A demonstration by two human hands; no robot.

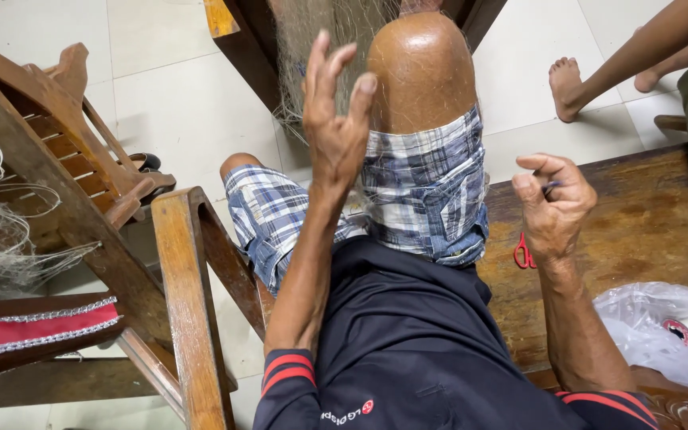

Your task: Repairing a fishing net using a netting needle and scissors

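Left hand (pixel 336 119) is up in front of the raised knee (pixel 422 72), fingers spread and loosely hooked in the fine fishing net (pixel 312 48) hanging there. Right hand (pixel 553 209) is pinched shut on some small dark tool, can't tell what, just above the red scissors (pixel 524 253) on the wooden bench (pixel 646 223).

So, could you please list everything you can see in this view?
fine pale fishing net: one, straw-coloured, hanging ahead by the raised knee; more at far left.
red-handled scissors: one, on the bench.
brown wooden bench: one, at right.
clear crumpled plastic bag: one, on the bench, lower right.
brown wooden slatted chair: one, at left.
red cushion with silver trim: one, lower left.
another person's bare feet: two, upper right.
left hand: raised, fingers spread at the net.
right hand: pinching a small dark tool.
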